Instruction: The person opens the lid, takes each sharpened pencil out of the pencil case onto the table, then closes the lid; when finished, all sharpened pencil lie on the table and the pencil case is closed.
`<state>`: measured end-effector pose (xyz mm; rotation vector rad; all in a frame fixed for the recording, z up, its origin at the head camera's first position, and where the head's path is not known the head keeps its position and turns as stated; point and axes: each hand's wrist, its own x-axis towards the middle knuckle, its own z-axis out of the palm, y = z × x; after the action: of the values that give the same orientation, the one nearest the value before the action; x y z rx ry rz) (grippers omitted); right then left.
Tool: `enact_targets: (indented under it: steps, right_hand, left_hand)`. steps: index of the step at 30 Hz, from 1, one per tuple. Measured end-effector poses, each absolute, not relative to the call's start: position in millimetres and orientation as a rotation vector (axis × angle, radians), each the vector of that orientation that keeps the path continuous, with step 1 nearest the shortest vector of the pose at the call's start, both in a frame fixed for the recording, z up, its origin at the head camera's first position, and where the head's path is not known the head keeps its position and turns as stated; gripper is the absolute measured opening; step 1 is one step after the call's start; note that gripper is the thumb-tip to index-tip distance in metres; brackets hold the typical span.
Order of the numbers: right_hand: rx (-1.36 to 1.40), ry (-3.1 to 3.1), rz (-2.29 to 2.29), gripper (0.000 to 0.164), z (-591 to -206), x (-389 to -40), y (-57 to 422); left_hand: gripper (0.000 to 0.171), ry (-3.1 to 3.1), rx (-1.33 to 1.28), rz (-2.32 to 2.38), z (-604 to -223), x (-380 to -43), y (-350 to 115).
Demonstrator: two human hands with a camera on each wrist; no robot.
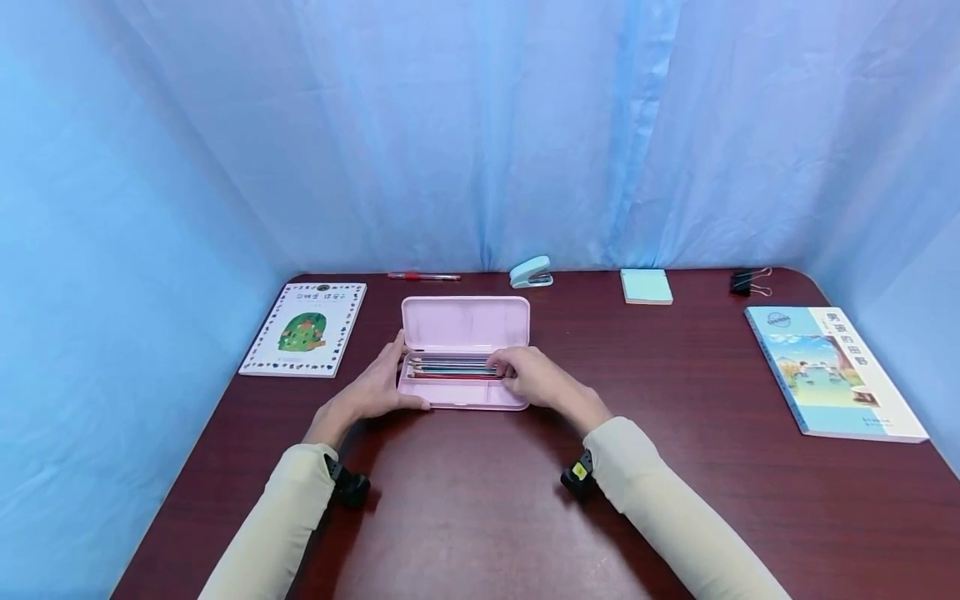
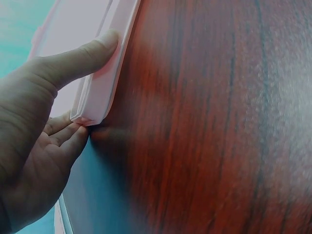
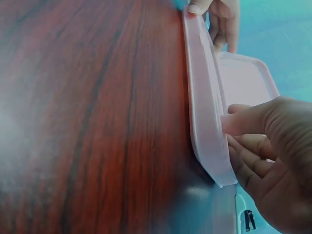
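Observation:
A pink pencil case [image 1: 462, 397] lies with its lid [image 1: 465, 322] raised at the back. Several pencils [image 1: 450, 365] lie side by side in its long rear compartment, points to the left. My left hand [image 1: 378, 385] holds the case's left end, thumb [image 2: 105, 46] against the front wall and fingers around the end. Over the right end of the pencils, my right hand [image 1: 536, 377] reaches into the case with bent fingers. In the right wrist view its thumb [image 3: 239, 122] lies at the front rim; I cannot tell whether a pencil is pinched.
A white book [image 1: 303, 329] lies to the left, a thicker book [image 1: 832, 371] to the right. Along the back edge of the dark red table [image 1: 480, 500] are a red pen [image 1: 423, 276], a light blue stapler [image 1: 531, 273], sticky notes [image 1: 647, 286] and a black binder clip [image 1: 742, 282].

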<state>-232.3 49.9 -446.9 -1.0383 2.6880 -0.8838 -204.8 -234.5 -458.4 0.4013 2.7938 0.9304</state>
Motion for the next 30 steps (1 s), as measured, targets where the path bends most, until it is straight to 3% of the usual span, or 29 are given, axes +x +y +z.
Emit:
enact_targets:
  steps: [8,18,30]
  right_hand:
    - [-1.007,2.719,-0.849,0.017,-450,-232,47]
    - [-0.969,2.686,-0.964,0.013,-450,-236,56]
    - [-0.770,2.679,-1.116,0.011,-438,-246,151]
  left_hand:
    - [0.128,2.783,0.396,0.935,-455,-204,-233]
    - [0.129,2.796,0.409,0.929,-456,-204,-233]
    - [0.129,2.789,0.400,0.935,-456,-203,-233]
